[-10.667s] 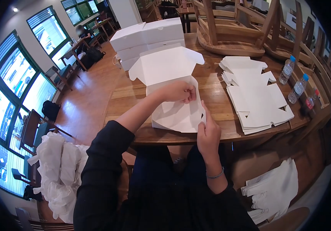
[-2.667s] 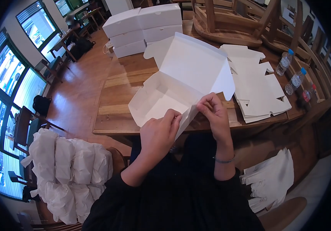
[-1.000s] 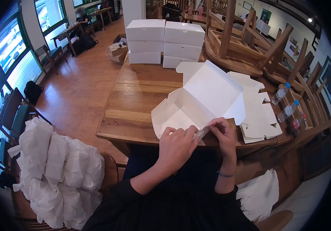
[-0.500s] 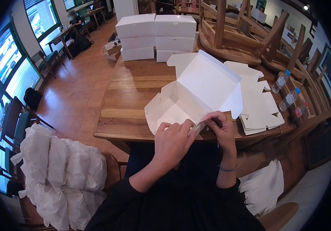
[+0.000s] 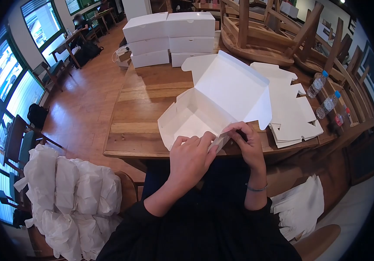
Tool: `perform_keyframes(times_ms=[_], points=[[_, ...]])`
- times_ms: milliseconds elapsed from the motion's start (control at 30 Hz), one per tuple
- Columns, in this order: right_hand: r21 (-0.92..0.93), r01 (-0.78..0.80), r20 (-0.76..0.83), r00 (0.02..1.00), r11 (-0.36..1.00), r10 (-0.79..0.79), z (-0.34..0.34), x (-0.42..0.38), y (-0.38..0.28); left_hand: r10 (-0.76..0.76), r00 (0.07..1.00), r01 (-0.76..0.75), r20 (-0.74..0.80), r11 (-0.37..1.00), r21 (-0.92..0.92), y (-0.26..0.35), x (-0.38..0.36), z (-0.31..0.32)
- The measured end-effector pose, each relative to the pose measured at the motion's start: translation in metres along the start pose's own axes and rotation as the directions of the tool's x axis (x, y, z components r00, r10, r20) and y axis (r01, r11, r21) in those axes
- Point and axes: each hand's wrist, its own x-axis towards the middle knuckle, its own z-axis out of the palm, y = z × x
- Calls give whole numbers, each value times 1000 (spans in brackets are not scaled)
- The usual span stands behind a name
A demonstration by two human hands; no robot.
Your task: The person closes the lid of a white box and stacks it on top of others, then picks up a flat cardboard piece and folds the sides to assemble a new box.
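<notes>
A white cardboard box (image 5: 191, 123) lies partly folded at the table's front edge, its lid (image 5: 234, 89) tilted open toward the back right. My left hand (image 5: 191, 152) is closed over the box's near wall, fingers reaching inside and thumb outside. At the near right corner my right hand (image 5: 246, 141) pinches a flap of the same box between thumb and fingers. The fingertips partly hide the corner folds. Just right of the box lies a stack of flat, unfolded white box blanks (image 5: 289, 108).
Closed white boxes (image 5: 169, 39) stand stacked at the table's back. Water bottles (image 5: 328, 104) stand at the right, near upturned wooden chairs (image 5: 261, 43). White wrapped bundles (image 5: 74, 195) are piled at lower left, and white bags (image 5: 299, 209) lie at lower right. A person (image 5: 82, 26) sits far back.
The view has shifted slightly, so the box and both hands appear a little further left and up. Both hands keep hold of the box, with hardly any change in its shape.
</notes>
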Motion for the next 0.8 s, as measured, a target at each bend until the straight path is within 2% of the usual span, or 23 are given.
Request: perform_keyframes(times_ms=[267,433,567,767,800], points=[[2,23,-11,1000,1000,-23,0,0,-1,-2,1000,2,-6,999,-37,1,1,0],[94,-29,3,1000,995,29,-2,-1,7,-17,999,14,-39,996,-88,5,2,-2],[148,-59,-17,998,987,62,0,-1,9,29,998,-36,-59,992,-118,3,2,-2],[97,24,-32,999,995,-21,1,2,9,132,988,-138,-79,987,-80,0,1,-5],[126,-9,-36,999,992,13,1,1,6,142,986,-149,-86,986,-79,0,1,-5]])
